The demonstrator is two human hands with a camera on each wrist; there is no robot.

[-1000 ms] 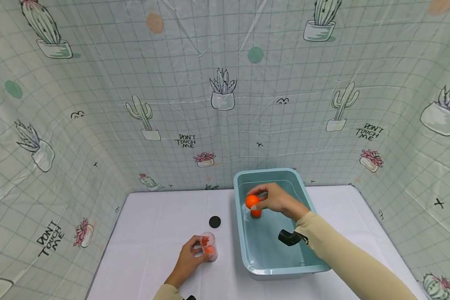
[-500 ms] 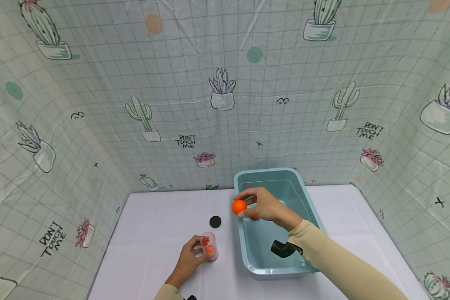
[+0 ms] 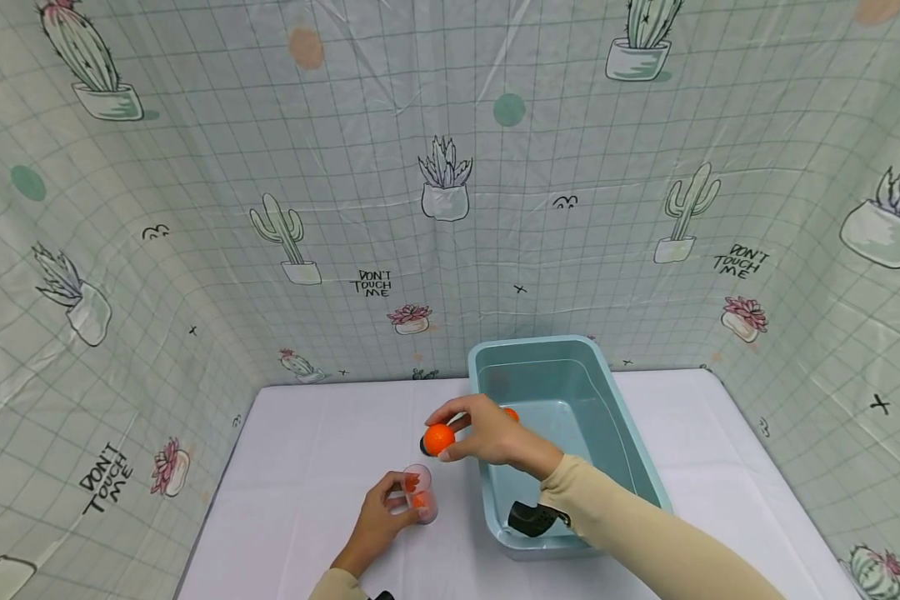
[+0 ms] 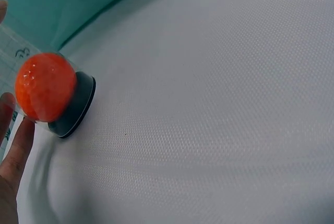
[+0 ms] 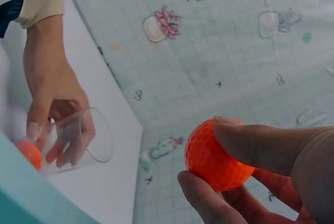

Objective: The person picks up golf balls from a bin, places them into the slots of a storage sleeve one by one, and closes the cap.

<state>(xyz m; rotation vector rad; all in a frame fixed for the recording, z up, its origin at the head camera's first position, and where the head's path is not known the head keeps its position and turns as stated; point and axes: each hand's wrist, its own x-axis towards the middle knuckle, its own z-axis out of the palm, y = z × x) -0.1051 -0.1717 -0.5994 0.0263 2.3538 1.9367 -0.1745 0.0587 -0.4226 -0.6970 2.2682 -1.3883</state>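
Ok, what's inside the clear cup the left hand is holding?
The clear cup, gripped by the left hand, holds one orange ball at its bottom. Fingers cover part of the wall, so anything more behind them is hidden. The right hand pinches another orange ball above it.

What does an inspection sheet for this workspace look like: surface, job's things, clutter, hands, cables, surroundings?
Surface: white tablecloth.
Job's things: clear cup holding an orange ball; second orange ball carried above the cup; third ball in the teal tub.
Clutter: black disc, mostly hidden behind the carried ball.
Hands: left hand grips the cup; right hand pinches the carried ball.
Cables: nothing seen.
Surroundings: cactus-print curtain on three sides.
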